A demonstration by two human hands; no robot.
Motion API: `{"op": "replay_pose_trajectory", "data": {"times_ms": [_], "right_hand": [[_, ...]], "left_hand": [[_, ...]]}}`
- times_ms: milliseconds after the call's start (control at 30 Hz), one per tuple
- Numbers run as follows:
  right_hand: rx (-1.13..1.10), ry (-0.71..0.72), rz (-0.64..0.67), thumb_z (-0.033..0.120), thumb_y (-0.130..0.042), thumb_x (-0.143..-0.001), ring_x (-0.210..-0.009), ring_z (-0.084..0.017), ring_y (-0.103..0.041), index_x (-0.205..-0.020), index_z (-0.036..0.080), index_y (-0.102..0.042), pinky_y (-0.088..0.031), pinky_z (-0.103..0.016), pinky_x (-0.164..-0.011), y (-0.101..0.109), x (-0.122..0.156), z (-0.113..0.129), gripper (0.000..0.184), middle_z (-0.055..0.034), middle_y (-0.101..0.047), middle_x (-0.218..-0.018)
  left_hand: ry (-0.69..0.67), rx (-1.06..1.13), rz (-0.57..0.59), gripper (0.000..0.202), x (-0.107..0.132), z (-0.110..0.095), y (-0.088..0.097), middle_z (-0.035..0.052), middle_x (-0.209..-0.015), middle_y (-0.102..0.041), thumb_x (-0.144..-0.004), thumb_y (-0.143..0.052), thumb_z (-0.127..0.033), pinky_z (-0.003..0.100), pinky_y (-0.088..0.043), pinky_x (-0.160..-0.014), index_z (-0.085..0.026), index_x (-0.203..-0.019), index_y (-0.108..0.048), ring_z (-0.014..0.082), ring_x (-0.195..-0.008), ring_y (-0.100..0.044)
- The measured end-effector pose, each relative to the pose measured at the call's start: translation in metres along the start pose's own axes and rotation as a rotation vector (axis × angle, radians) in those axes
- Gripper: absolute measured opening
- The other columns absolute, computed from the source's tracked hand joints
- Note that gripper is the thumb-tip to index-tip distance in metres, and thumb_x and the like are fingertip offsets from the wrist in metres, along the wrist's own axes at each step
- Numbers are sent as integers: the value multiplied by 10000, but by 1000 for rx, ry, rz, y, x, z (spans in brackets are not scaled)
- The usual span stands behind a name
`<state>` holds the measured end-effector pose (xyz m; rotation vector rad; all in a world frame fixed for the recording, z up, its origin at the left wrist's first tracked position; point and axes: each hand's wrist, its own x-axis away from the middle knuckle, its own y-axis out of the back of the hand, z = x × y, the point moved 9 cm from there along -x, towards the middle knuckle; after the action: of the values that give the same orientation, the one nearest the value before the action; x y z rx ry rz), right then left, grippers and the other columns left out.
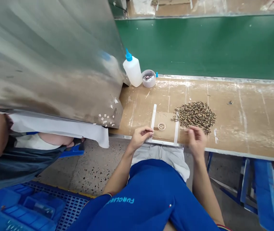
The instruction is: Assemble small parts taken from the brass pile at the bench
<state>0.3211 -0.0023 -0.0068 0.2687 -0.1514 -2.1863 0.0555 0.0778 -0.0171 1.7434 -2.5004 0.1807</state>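
The person wears a bright blue garment [151,199] of smooth, faintly shiny cloth that fills the lower middle of the view; across it runs white lettering [121,201] in capitals, seen upside down and only partly legible; a little way along sits a small red and white mark [170,205]; the sleeves are short, and each hem carries a thin trim [109,193] of red and yellow; beyond the hems both forearms are bare; a creased white cloth [161,155], apron or shorts I cannot tell, shows past the blue at the lap; the left hand [140,136] and the right hand [196,139] are bare.
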Motion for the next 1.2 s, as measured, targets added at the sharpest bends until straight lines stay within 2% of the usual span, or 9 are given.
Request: {"op": "replay_pose_trajectory", "data": {"times_ms": [100, 200, 300, 467, 600, 700, 800, 967, 1200], "right_hand": [[-2, -38, 192, 462, -621, -884, -702, -193, -691, -977, 197, -674, -573, -336, -657, -51, 19, -2, 286, -53, -723, -802], [29, -54, 243, 425, -593, -915, -749, -199, -688, -1040, 194, -665, -566, -337, -681, -70, 20, -4, 272, -72, -727, -860], [54, -25, 284, 390, -603, -920, -714, -186, -658, -1069, 200, -664, -555, -327, -653, -75, 11, 0, 249, -60, -715, -856], [134, 130, 403, 332, -612, -929, -688, -174, -600, -924, 235, -724, -516, -317, -588, -83, 5, 16, 148, -62, -683, -897], [203, 261, 421, 284, -628, -922, -863, -215, -632, -902, 262, -742, -552, -374, -703, -91, 5, 27, 117, -86, -652, -1022], [220, 326, 479, 282, -619, -935, -931, -226, -639, -905, 266, -735, -550, -396, -783, -100, 5, 34, 121, -80, -659, -1015], [172, 309, 481, 295, -600, -951, -893, -212, -649, -932, 254, -720, -546, -371, -771, -100, 1, 34, 129, -65, -680, -947], [136, 154, 387, 353, -633, -924, -708, -176, -618, -965, 219, -704, -524, -324, -634, -82, -5, 18, 157, -55, -699, -882], [161, 237, 400, 348, -622, -935, -876, -219, -651, -881, 248, -729, -541, -361, -709, -90, -3, 28, 157, -68, -694, -917]], "left_hand": [[91, 79, 73, 376, -13, 22, -13, 54, -759, -723, -699, -840, -462, 256, -572, -644, -127, -833, -736, 139, -652, -665], [122, 101, 115, 401, -20, 29, -17, 57, -777, -732, -698, -842, -482, 273, -587, -668, -130, -859, -734, 150, -672, -684], [65, 63, 105, 390, -22, 28, -13, 66, -774, -730, -721, -828, -504, 277, -575, -642, -138, -817, -733, 156, -668, -678], [-118, -69, 62, 316, -18, 14, -9, 67, -740, -701, -783, -796, -474, 264, -508, -616, -162, -758, -758, 158, -693, -641], [-152, -107, 61, 291, -14, 7, -11, 65, -751, -698, -832, -755, -461, 255, -471, -593, -173, -799, -777, 147, -674, -616], [-154, -107, 54, 283, -12, 6, -10, 63, -762, -696, -843, -746, -454, 249, -461, -582, -174, -819, -778, 145, -672, -612], [-162, -95, 53, 278, -12, 5, -9, 60, -753, -691, -842, -748, -447, 246, -466, -591, -172, -813, -777, 143, -678, -615], [-143, -101, 63, 292, -12, 6, -9, 59, -736, -684, -836, -750, -459, 247, -462, -581, -172, -793, -777, 143, -664, -607], [-116, -104, 92, 315, -17, 10, -10, 61, -750, -687, -823, -752, -483, 245, -467, -574, -169, -801, -773, 142, -654, -606]]}}
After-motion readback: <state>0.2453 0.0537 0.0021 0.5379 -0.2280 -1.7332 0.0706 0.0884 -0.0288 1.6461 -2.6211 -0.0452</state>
